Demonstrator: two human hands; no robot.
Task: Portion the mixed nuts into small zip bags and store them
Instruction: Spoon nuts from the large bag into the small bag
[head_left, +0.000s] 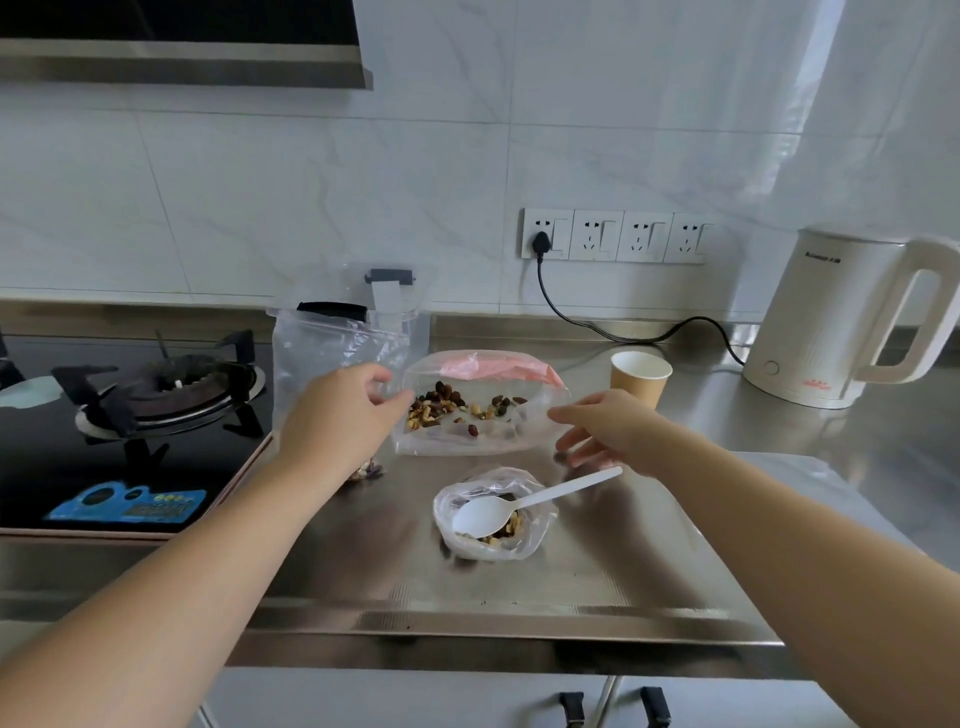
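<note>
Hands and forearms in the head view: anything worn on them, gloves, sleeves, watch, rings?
Nothing worn shows. The left hand and right hand are ungloved, both forearms bare up to the frame edge, with no sleeves, watch or bracelet. No rings visible on the fingers that show.

You're standing in a home kitchen: gas hob (156, 395) on your left under a range hood (182, 47), steel countertop (519, 597) ahead, white tiled wall (311, 182) with a socket strip (615, 236), and an electric kettle (831, 317) plugged in.
</note>
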